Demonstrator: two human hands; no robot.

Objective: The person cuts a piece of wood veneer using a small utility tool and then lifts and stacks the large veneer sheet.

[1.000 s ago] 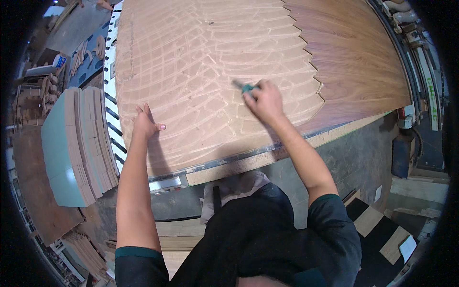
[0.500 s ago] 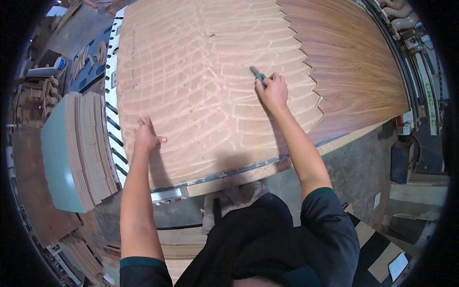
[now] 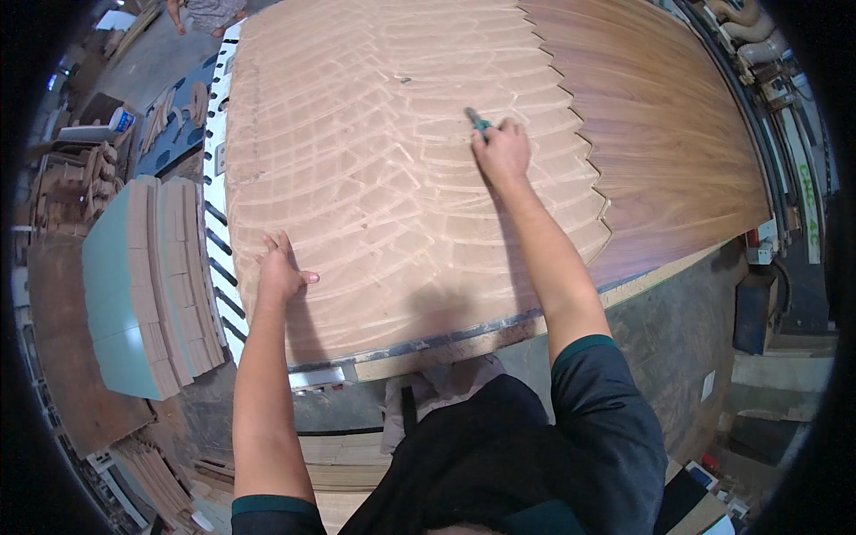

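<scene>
A large pale brown board surface (image 3: 339,196), marked all over with curved lighter lines, spreads before me on a machine bed. My left hand (image 3: 281,267) lies on its near left part, fingers stretched and thumb out to the side, holding nothing. Farther off and right of the middle, my right hand (image 3: 503,153) is closed round a teal-handled scraper (image 3: 481,125). Its short grey blade points away from me and to the left, at the board. Most of the handle is hidden in my fingers. To the right, the brown layer ends in a jagged edge beside a dark wood-grain surface (image 3: 669,143).
A slotted white rail (image 3: 216,169) runs along the board's left side. Beyond it stand stacked panels with a pale green top (image 3: 111,294) and a blue-grey table (image 3: 178,134) bearing curved pieces. Part of another person (image 3: 209,13) shows at the far left. Machine rails and hoses (image 3: 758,45) line the right.
My right hand has slid farther away over the board with the scraper. My left hand keeps its place on the board. The whole view has shifted slightly, and more of the other person shows.
</scene>
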